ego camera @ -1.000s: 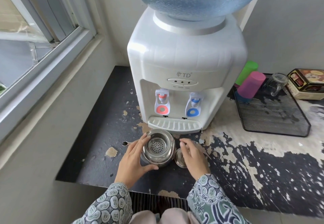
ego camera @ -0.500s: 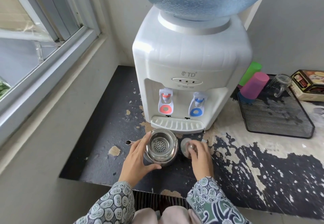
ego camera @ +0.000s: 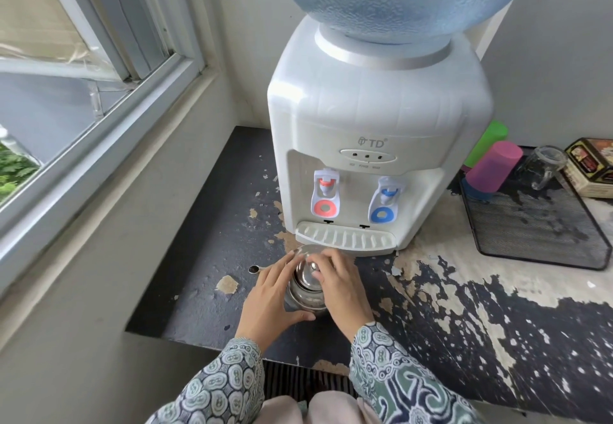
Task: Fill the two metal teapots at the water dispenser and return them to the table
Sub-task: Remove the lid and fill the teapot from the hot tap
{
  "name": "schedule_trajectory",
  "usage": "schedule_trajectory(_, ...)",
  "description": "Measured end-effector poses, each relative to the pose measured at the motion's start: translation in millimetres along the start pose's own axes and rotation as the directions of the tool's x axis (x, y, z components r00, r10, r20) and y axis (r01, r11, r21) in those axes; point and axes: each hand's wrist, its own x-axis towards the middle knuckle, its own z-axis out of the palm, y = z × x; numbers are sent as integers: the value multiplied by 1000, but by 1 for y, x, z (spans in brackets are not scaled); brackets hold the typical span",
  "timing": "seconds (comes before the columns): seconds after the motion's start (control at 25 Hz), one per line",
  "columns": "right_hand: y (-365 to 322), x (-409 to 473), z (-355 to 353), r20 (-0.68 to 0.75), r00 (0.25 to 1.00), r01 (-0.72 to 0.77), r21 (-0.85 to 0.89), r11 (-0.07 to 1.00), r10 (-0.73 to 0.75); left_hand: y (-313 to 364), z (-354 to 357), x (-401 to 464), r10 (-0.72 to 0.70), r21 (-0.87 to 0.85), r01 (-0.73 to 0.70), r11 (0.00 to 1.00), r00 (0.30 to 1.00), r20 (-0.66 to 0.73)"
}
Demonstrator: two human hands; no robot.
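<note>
Head view looks down at a metal teapot (ego camera: 306, 294) standing on the worn, peeling dark surface (ego camera: 464, 324), just in front of the drip tray (ego camera: 345, 238) of the white water dispenser (ego camera: 374, 131). The left hand (ego camera: 270, 301) curls around the teapot's left side, thumb wrapped across its front and fingers along its wall. The right hand (ego camera: 341, 286) holds the lid (ego camera: 305, 266) on top of the teapot, fingertips pinching the lid's knob; whether the lid is fully seated cannot be told. A small metal spoon (ego camera: 257, 269) lies on the surface just left of the left hand. To the dispenser's right, a black mesh tray (ego camera: 537, 234) carries a pink cup (ego camera: 494, 166), a green cup (ego camera: 487, 141) and a glass mug (ego camera: 545, 163), with a printed box (ego camera: 590, 168) beside them.
</note>
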Motion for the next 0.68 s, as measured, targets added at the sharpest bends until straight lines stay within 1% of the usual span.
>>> schedule_trajectory(0.2,-2,4,-3,83,997,4,16,1000,-5,3,-2,0,-37,70,38,997,999,-6)
schedule_trajectory(0.4,-1,11,-16,230,973,-43,73,996,25,6,-2,0,-67,141,69,988,998,-19)
schedule_trajectory(0.52,-2,20,-21,301,953,-53,53,997,34,6,-5,3,-63,178,69,982,997,-37)
schedule_trajectory(0.68,-3,27,-23,368,929,-63,26,998,49,10,-10,6,-93,213,90,973,996,5)
